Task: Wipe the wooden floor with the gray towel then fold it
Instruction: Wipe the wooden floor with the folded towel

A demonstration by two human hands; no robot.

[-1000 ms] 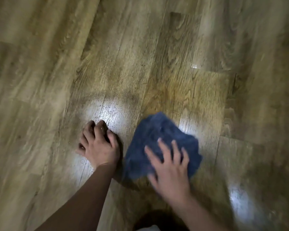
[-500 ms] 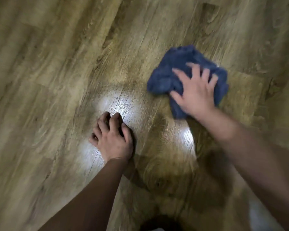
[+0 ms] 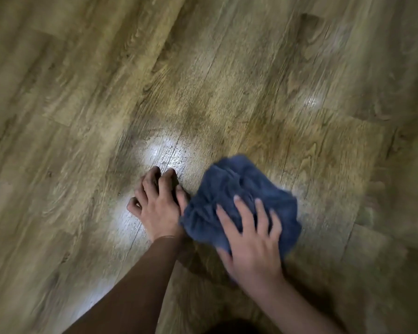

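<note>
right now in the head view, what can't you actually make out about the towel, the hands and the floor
- Floor under the gray towel: covered by the bunched cloth, so whether it is wiped clean cannot be told.
- Right hand: motion blur smears the fingers spread on the towel.
- Left hand: fingertips bent down against the wooden floor, undersides hidden.
- Dark shape at the bottom edge: cut off, unidentifiable.
- Floor at the edges: blurred.

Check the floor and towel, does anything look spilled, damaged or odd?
Nothing stands out. The towel is bunched, not folded, under the spread right hand, which fits wiping. The left hand braces on the floor beside it. The bright patches look like light glare, not a spill; motion blur hides fine marks.
</note>
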